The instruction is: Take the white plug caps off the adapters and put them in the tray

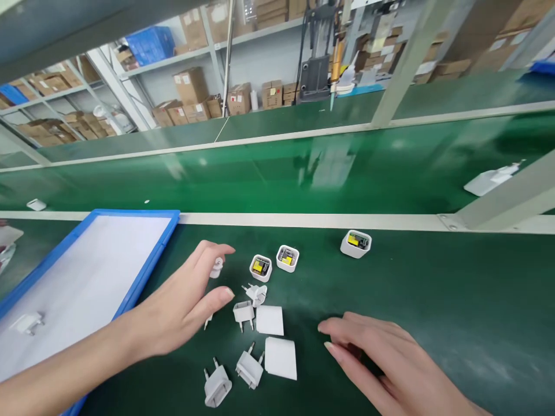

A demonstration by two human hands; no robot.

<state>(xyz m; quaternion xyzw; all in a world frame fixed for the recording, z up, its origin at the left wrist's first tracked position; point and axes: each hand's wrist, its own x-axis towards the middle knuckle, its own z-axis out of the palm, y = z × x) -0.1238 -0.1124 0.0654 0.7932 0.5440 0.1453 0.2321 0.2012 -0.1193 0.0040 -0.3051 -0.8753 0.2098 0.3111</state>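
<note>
My left hand [186,303] hovers at the left of a loose group of white parts, thumb and forefinger spread apart. Partly covered by its fingers is a small white piece [216,268]; whether they touch it I cannot tell. Just right of that hand are a white two-pin plug piece [244,312] and a tilted one [256,294]. Nearer me lie two more plug pieces [250,368] [217,385] and two flat white covers [269,320] [280,357]. Open white charger housings [261,267] [287,258] show yellow and black components. My right hand [381,361] is loosely curved over the table, apparently holding nothing.
A blue-rimmed white tray [150,266] lies on the left, with a plug piece [28,323] on it. Another open charger housing [356,244] stands by the pale rail [303,219]. Beyond is a green belt [243,179]; a slanted metal post [511,196] rises at right.
</note>
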